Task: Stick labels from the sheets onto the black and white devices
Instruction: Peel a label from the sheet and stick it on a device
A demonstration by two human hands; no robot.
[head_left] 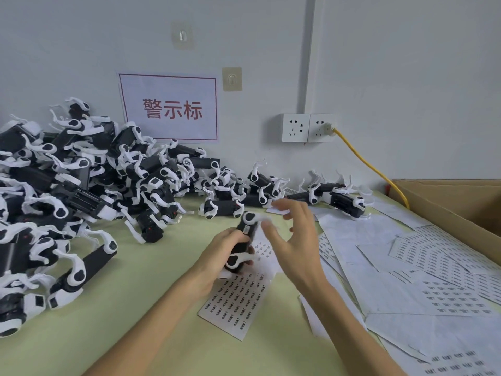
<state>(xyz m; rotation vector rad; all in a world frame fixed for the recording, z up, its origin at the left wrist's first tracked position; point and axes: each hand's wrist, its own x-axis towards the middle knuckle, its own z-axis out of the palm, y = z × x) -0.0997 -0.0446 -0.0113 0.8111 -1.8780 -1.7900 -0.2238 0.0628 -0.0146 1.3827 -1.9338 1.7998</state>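
Observation:
My left hand (221,256) grips a black and white device (243,240) held upright above the table, and a small label shows on its black side near the top. My right hand (294,240) hovers just right of the device with fingers spread and relaxed, blurred, holding nothing I can make out. Under both hands lies a label sheet (238,299) printed with rows of small labels. A big pile of the same devices (81,185) fills the table's left and back.
More label sheets and bare backing papers (406,267) cover the table's right side. A cardboard box (455,207) stands at the far right. A yellow cable (374,169) runs from the wall socket (309,128) toward the box. Green table surface (135,308) shows in front.

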